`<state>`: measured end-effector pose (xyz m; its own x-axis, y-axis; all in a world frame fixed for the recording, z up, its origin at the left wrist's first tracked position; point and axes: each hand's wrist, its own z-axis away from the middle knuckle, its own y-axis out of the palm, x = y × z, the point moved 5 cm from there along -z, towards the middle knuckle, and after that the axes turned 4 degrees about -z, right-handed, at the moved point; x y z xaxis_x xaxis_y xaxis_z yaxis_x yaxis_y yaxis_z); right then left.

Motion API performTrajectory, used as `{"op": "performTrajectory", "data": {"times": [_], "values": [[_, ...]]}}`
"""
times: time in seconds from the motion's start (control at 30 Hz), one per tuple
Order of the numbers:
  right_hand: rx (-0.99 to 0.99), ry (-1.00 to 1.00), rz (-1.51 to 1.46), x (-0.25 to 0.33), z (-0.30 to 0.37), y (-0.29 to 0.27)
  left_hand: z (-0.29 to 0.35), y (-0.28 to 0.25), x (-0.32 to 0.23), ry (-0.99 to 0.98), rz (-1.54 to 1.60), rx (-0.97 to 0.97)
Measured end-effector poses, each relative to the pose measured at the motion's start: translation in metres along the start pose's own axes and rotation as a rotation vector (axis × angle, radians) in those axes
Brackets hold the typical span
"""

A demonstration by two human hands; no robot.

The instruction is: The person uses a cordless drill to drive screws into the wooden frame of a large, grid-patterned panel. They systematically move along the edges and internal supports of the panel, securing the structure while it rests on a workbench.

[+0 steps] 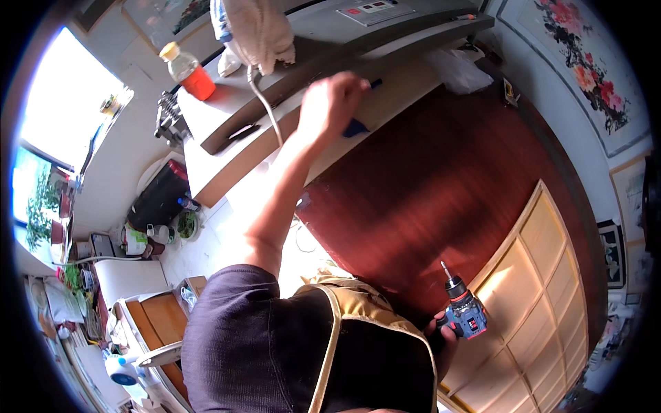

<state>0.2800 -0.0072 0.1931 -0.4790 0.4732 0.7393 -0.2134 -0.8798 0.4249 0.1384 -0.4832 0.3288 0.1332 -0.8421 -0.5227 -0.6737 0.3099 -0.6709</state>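
Note:
My left hand (pixel 334 100) is stretched out over the pale board at the far side, its fingers curled in and blurred. Whatever they may hold is hidden. A small dark blue piece (pixel 355 128) shows just below that hand, and I cannot tell if the two touch. Low on the right, my right hand (pixel 444 329) is wrapped round the grip of a blue and black cordless drill (pixel 467 315). The drill's bit points up and away over a dark red wooden tabletop (pixel 399 186). Beside the drill lies a pale wooden lattice panel (pixel 530 282).
A bottle with red liquid (pixel 196 81) and a draped cloth (pixel 258 31) stand at the far left, with a white cord (pixel 265 103) hanging down. A clear plastic bag (pixel 463 72) lies far right. Boxes (pixel 162 320) and a black case (pixel 160 195) sit on the left.

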Motion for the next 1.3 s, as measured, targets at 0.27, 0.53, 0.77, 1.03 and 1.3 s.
{"op": "performTrajectory", "data": {"times": [0.27, 0.53, 0.77, 1.03, 1.3], "values": [[0.228, 0.130, -0.004, -0.020, -0.001, -0.030, -0.056, 0.002, 0.087, -0.273, -0.724, 0.290], [0.125, 0.086, -0.087, -0.019, 0.030, -0.007, -0.062, 0.005, 0.086, -0.393, -0.615, 0.311], [0.065, -0.051, -0.086, -0.021, 0.057, -0.017, -0.019, 0.009, -0.050, 0.202, 0.295, -0.151], [0.106, -0.185, 0.043, -0.033, 0.054, -0.007, 0.212, 0.180, -0.095, -0.998, 1.527, 1.004], [-0.373, -0.077, -0.243, -0.102, 0.169, -0.115, 0.354, 0.248, -0.113, -1.231, 1.465, 1.537]]}}
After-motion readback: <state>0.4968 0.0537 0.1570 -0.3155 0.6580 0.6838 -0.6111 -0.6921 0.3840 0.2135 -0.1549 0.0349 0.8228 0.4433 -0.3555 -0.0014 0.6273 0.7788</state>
